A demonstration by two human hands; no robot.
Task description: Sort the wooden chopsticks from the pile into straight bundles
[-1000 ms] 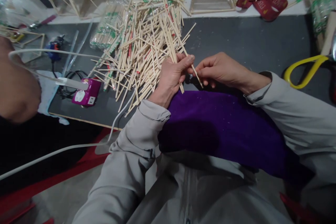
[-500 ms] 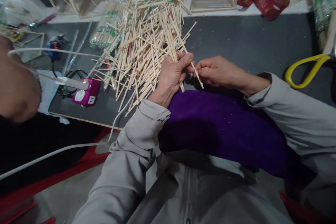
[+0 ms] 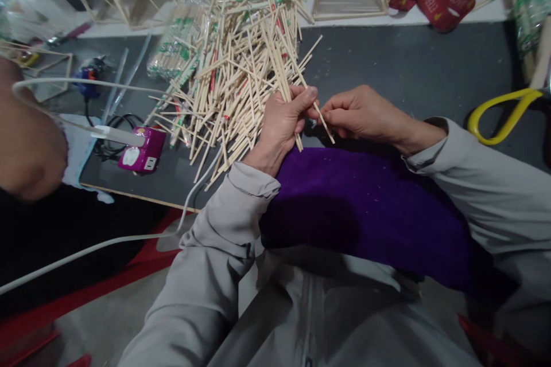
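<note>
Several bare wooden chopsticks (image 3: 298, 139) are gripped in my left hand (image 3: 279, 123), pointing up and away over the pile. One of them slants out to the right below my thumb. At its lower end, my right hand (image 3: 365, 112) is closed in a pinch close beside the stick; what its fingertips hold is hidden. A large heap of loose chopsticks (image 3: 241, 80), some in green or red printed wrappers, lies just beyond my left hand. Purple cloth (image 3: 370, 200) covers my lap below both hands.
A purple power adapter (image 3: 142, 152) with a white cable and a blue glue gun (image 3: 88, 80) lie left. Another person's arm (image 3: 30, 137) reaches in there. Yellow-handled scissors (image 3: 508, 117) rest right. Stick frames (image 3: 355, 14) and a phone on a red stand (image 3: 447, 8) stand behind.
My right hand has shifted very slightly upward and to the right, still pinched beside the slanting chopstick. My left hand keeps its hold in the same place.
</note>
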